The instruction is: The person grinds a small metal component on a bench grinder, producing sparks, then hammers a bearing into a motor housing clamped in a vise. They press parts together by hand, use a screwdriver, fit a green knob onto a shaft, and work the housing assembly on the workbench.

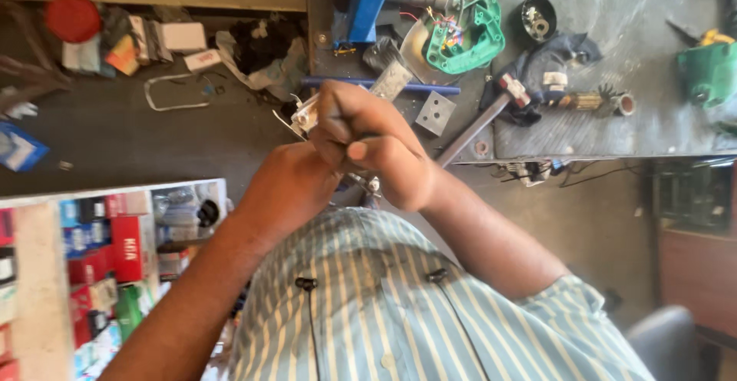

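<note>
Right hand [376, 150]: mid-frame, fingers curled tight over a small pale part [309, 116]; thumb folded across the front.
Left hand [288, 185]: just below and left of the right hand, touching it, closed under the same part; its fingers are hidden.
Part: off-white, blocky, with thin metal prongs jutting at its upper-left end; mostly covered by the hands.
Shirt [376, 304]: striped blue and cream cloth, bottom centre.
Bench [614, 112]: grey, scuffed metal top, upper right.
Green housing [472, 39]: glossy moulded plastic, open, wires inside, top centre.
Hammer [484, 120]: steel shaft, slanting down-left on the bench edge.
Plate [435, 112]: small square, grey, centre hole.
Shelf [100, 243]: lower left, red and blue boxes.
</note>
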